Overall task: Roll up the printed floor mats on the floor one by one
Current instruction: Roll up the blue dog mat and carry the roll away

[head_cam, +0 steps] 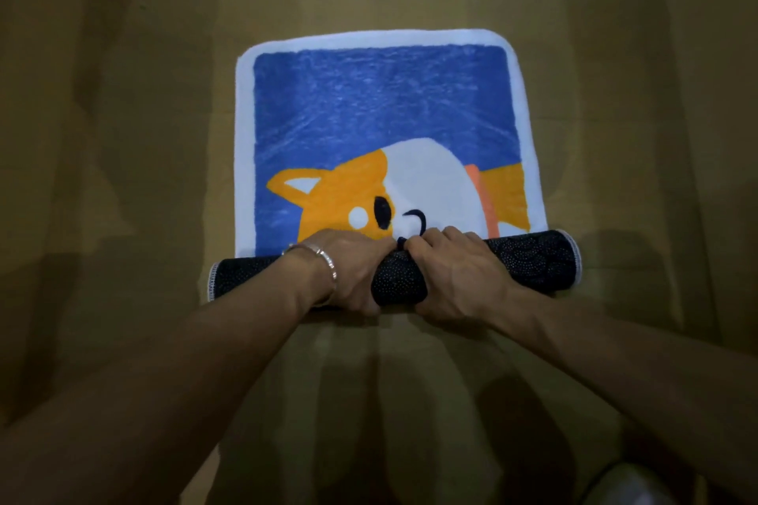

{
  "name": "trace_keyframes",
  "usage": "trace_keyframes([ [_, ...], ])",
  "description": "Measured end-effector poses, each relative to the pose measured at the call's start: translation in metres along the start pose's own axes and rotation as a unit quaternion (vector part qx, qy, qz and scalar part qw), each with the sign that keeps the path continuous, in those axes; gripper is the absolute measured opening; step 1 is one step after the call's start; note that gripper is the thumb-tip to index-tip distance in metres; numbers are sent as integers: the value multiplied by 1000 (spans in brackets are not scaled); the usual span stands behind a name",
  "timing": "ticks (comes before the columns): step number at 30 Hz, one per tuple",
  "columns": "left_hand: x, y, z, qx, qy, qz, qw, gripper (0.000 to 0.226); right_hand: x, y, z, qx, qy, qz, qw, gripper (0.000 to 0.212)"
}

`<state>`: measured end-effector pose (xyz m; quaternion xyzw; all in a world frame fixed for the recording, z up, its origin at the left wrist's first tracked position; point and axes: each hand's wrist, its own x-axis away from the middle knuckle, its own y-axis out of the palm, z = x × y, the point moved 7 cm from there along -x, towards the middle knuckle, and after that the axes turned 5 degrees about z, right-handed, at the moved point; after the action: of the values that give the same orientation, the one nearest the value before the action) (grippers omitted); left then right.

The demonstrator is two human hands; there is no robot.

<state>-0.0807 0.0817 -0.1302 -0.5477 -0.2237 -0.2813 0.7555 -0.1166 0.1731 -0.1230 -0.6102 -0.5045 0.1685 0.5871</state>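
A printed floor mat (377, 115) lies on the floor, blue with a white border and an orange-and-white dog picture. Its near end is rolled into a dark, dotted tube (533, 262) that runs across the mat from left to right. My left hand (348, 275), with a silver bracelet on the wrist, grips the roll left of its middle. My right hand (455, 275) grips it just right of the middle. The two hands almost touch, fingers curled over the top of the roll, hiding the dog's muzzle.
Tan sheeting with creases covers the floor (123, 135) all around the mat. A pale object (623, 484) shows at the bottom right corner of the view.
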Motion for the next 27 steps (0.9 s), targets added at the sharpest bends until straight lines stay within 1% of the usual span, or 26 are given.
trace_keyframes([
  [2, 5, -4, -1, -6, 18, 42, 999, 92, 1, 0, 1, -3, 6, 6, 1000, 54],
  [4, 8, -6, 0, -52, 23, 69, 996, 98, 1, -1, 1, -15, 11, 18, 1000, 50],
  [6, 11, -4, 5, -107, 19, 91, 990, 93, 0, -2, 2, -28, 20, 25, 999, 46],
  [7, 12, 0, 7, -123, 13, 102, 987, 86, 0, -2, 3, -31, 25, 25, 999, 44],
  [9, 11, 4, 8, -113, -8, 108, 988, 68, 0, -2, 3, -26, 27, 28, 999, 43],
  [11, 5, 2, 4, -68, -14, 79, 994, 57, 1, -2, 1, -8, 19, 30, 999, 45],
  [13, -5, -5, 0, -34, -10, 38, 999, 54, 2, 0, 2, 34, 7, 31, 999, 52],
  [15, -11, -10, -1, -26, 1, 8, 1000, 55, 2, 0, 5, 62, 21, 34, 997, 58],
  [17, -12, -9, -1, -29, 15, 14, 999, 54, 1, -1, 7, 62, 36, 31, 997, 59],
  [18, -10, -9, -1, -32, 23, 35, 999, 54, -1, -2, 7, 56, 40, 28, 997, 59],
  [19, -8, -10, -3, -35, 29, 61, 997, 59, -2, -3, 7, 47, 45, 25, 998, 60],
  [21, -2, -16, -9, -38, 29, 95, 994, 83, -5, -6, 8, 20, 61, 18, 998, 59],
  [23, 2, -21, -14, -78, 24, 119, 990, 99, -7, -9, 12, -16, 86, 12, 996, 56],
  [25, 2, -19, -11, -146, 21, 129, 981, 99, -10, -9, 14, -45, 101, 7, 994, 54],
  [27, 1, -13, -10, -159, 4, 127, 979, 83, -11, -7, 13, -37, 95, -6, 995, 54],
])
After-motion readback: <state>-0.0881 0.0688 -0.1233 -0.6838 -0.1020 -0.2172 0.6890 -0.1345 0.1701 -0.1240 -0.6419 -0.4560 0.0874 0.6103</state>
